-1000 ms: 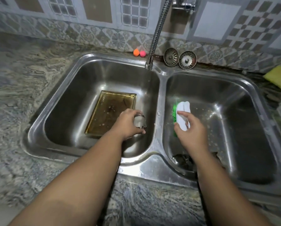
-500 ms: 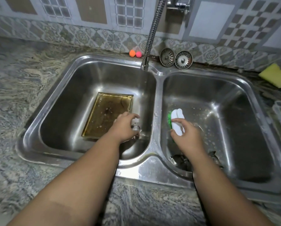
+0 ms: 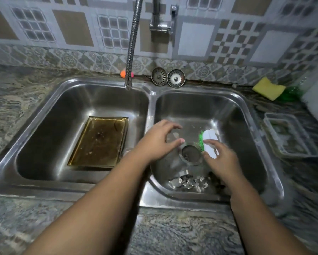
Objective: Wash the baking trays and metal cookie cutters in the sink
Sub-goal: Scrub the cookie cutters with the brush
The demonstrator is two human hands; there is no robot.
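Note:
A brownish, stained baking tray (image 3: 99, 142) lies flat in the left basin of the steel double sink (image 3: 150, 111). My left hand (image 3: 158, 144) hovers over the right basin, and its curled fingers and thumb pinch a small, blurred metal cookie cutter (image 3: 173, 136). My right hand (image 3: 219, 161) grips a white scrub brush with green bristles (image 3: 208, 140) just right of the drain (image 3: 191, 155). Several more shiny cookie cutters (image 3: 188, 182) lie heaped at the near side of the right basin.
The flexible faucet spout (image 3: 129, 78) hangs over the back of the left basin. Two sink strainers (image 3: 167, 77) lean on the back ledge beside small orange and pink balls (image 3: 125, 74). A yellow sponge (image 3: 268, 88) and a clear plastic container (image 3: 287, 135) sit on the right counter.
My left hand has carried the cookie cutter from the left basin across the divider to the right basin. My right hand and the brush shifted right, beside the drain.

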